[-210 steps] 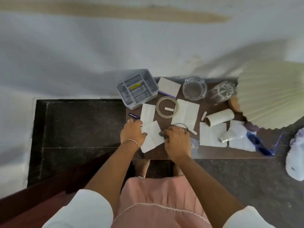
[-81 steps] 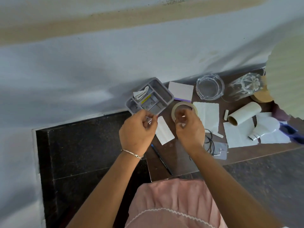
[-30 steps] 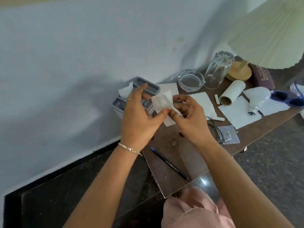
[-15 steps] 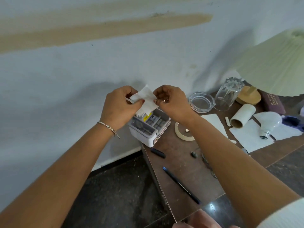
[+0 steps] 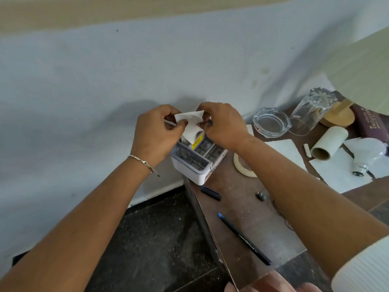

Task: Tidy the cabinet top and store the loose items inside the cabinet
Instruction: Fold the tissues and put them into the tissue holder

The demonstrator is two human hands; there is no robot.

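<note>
Both hands pinch a folded white paper piece (image 5: 190,125) above the grey compartment box (image 5: 197,163), which stands at the far left corner of the brown cabinet top (image 5: 248,224). My left hand (image 5: 156,133) holds the paper's left side and my right hand (image 5: 221,125) its right side. The paper's lower end hangs into the box, beside a yellow label. A masking tape ring (image 5: 242,165) lies just right of the box, partly hidden by my right forearm.
A blue pen (image 5: 244,239) and a pen cap (image 5: 210,193) lie near the front. Further right are white paper sheets (image 5: 288,150), a cardboard tube (image 5: 328,143), a light bulb (image 5: 368,157), a glass ashtray (image 5: 271,123), a tipped glass tumbler (image 5: 311,112) and a lamp (image 5: 362,66).
Both hands rose from the cabinet top with the paper and now hold it over the box. The paper looks more folded than half a second ago.
</note>
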